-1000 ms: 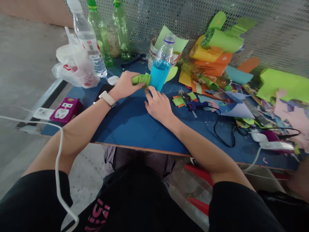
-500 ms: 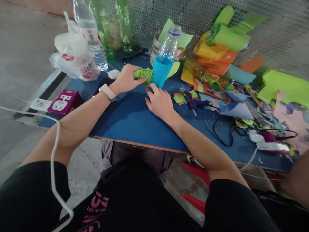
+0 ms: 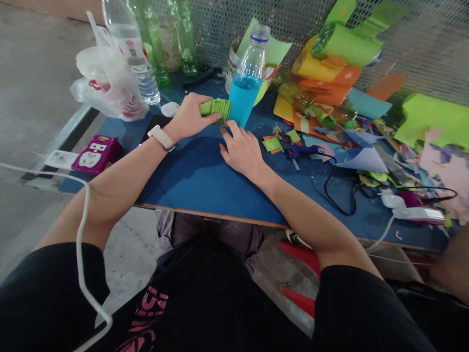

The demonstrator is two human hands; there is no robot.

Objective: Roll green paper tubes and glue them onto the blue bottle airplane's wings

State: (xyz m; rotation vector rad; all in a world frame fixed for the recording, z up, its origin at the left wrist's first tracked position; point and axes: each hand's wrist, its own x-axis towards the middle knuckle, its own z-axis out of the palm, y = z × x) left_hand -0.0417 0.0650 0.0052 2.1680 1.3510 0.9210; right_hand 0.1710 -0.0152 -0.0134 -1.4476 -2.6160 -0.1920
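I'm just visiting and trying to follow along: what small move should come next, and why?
Perhaps the right hand should pinch the near edge of the folded green paper to steady it: the left hand grips it from one side, beside the bottle of blue liquid, and the right hand is close to that edge, though contact is unclear.

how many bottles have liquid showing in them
2: the blue-filled bottle just beyond the right hand, and the water bottle beside the plastic bag. Others may be hidden.

Tabletop open at front; blue-filled bottle blocks behind; glue gun, cord crowd right.
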